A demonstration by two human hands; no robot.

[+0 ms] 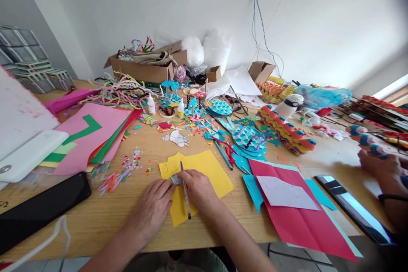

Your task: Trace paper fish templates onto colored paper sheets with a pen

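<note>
Yellow paper (pixel 208 170) lies on the wooden table in front of me, with thin drawn lines near its upper left corner. A small grey-white cutout (pixel 175 179) rests on it between my hands. My left hand (pixel 155 204) lies beside the yellow paper's left edge, its fingertips at the cutout. A pen (pixel 185 197) slants up and down the sheet beneath my right hand (pixel 196 188). The fingers of my right hand are bent at the cutout and the pen; what they grip is partly hidden.
Red paper (pixel 287 225) with a white sheet and a phone (pixel 353 208) lie right. Coloured papers (pixel 92 125) and a black case (pixel 47 204) lie left. Paper scraps, glue bottles (pixel 151 105) and blue fish shapes (pixel 248 138) stand behind. Another person's hand (pixel 378 165) holds a painted piece.
</note>
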